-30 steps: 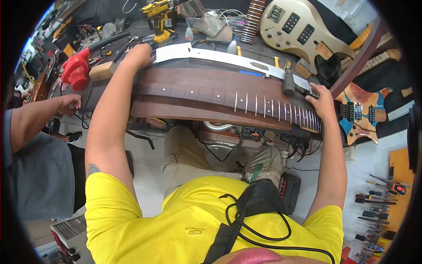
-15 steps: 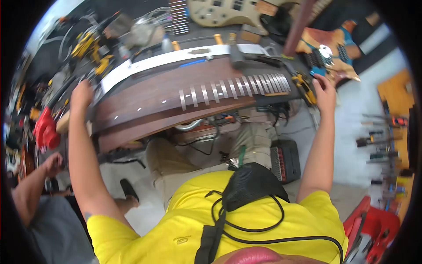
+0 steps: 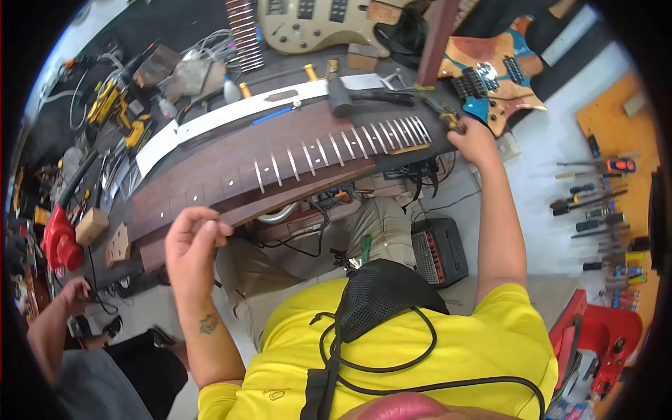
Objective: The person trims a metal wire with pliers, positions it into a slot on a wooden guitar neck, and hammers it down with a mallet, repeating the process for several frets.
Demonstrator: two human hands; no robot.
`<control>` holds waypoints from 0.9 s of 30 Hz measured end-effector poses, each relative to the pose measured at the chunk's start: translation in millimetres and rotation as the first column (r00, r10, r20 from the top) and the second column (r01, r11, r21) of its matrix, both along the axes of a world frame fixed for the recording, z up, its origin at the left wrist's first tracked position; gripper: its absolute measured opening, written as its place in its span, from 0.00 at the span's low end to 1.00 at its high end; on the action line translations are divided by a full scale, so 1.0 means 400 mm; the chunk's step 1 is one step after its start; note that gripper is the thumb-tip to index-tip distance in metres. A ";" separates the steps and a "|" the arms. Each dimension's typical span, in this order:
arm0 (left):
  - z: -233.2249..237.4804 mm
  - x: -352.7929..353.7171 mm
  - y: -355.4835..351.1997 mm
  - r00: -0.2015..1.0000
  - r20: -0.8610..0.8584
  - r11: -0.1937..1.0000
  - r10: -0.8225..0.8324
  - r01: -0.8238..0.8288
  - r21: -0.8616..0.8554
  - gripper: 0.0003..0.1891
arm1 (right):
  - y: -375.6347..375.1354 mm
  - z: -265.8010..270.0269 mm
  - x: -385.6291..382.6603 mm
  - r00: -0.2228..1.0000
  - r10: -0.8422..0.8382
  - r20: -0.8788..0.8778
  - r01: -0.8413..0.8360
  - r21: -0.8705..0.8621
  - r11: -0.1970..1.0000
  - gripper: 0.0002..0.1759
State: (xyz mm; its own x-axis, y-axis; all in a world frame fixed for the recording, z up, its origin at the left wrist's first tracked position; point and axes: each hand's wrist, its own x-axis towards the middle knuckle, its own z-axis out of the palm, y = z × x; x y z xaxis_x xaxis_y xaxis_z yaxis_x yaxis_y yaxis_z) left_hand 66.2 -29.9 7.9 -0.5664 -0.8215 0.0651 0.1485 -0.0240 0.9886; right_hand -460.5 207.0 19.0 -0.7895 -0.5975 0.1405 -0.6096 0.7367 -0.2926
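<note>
The fretboard (image 3: 285, 165) lies across the middle of the frame. The right hand (image 3: 476, 142), upper right of centre, grasps the pliers (image 3: 449, 119). The left hand (image 3: 196, 243), left of centre, is loosely curled; whether it holds anything, I cannot tell. The shirt (image 3: 434, 357) carries illegible lettering.

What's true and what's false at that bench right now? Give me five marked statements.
1. The right hand is at the yellow-handled pliers. True.
2. The left hand holds the hammer. False: the hammer lies apart from it.
3. The blue stick lies beside the white strip. True.
4. Metal frets span the whole fretboard. False: its left part has none.
5. The drill is yellow and black. True.
</note>
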 end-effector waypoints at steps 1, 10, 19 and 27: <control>0.001 -0.010 0.020 0.999 -0.006 0.999 -0.032 0.032 0.021 0.07 | 0.012 -0.003 0.003 0.998 -0.026 -0.061 0.025 -0.013 1.000 0.21; 0.092 -0.112 0.095 1.000 -0.015 0.997 -0.018 0.017 -0.072 0.09 | 0.101 0.060 0.423 0.559 0.658 0.504 -0.101 -0.746 0.658 0.26; 0.117 -0.166 0.131 0.992 -0.020 0.700 0.126 -0.103 -0.707 0.12 | -0.013 0.021 0.611 0.202 0.820 0.535 -0.486 -0.673 0.558 0.28; 0.124 -0.129 0.132 0.992 -0.043 0.663 0.116 -0.110 -0.741 0.14 | -0.032 0.026 0.646 0.182 0.801 0.571 -0.477 -0.661 0.580 0.28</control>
